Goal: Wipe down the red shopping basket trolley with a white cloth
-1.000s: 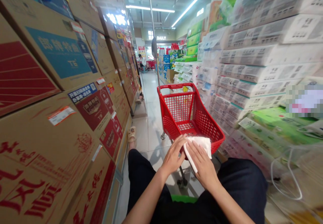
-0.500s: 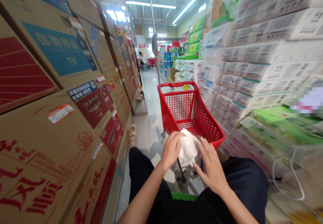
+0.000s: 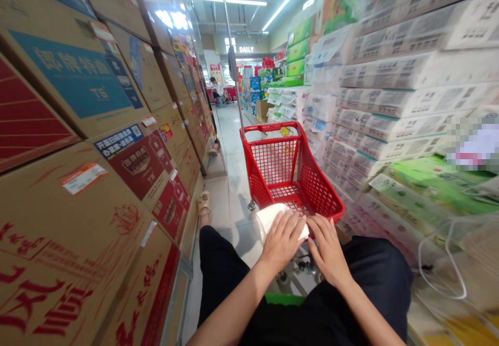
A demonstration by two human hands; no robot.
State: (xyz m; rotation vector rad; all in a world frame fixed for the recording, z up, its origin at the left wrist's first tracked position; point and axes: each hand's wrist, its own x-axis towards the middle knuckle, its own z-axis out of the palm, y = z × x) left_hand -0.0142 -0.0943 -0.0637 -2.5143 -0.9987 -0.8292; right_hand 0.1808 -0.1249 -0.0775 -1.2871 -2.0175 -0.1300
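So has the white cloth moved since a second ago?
Yes. The white cloth has shifted left along the red cart's near rim, now under the left hand.

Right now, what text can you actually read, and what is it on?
"DAILY": lit sign at the aisle's far end.
"T8": blue panel of a cardboard box on the left stack.
Chinese print on the boxes: too distorted to quote.
Print on the tissue packs at right: blurred.
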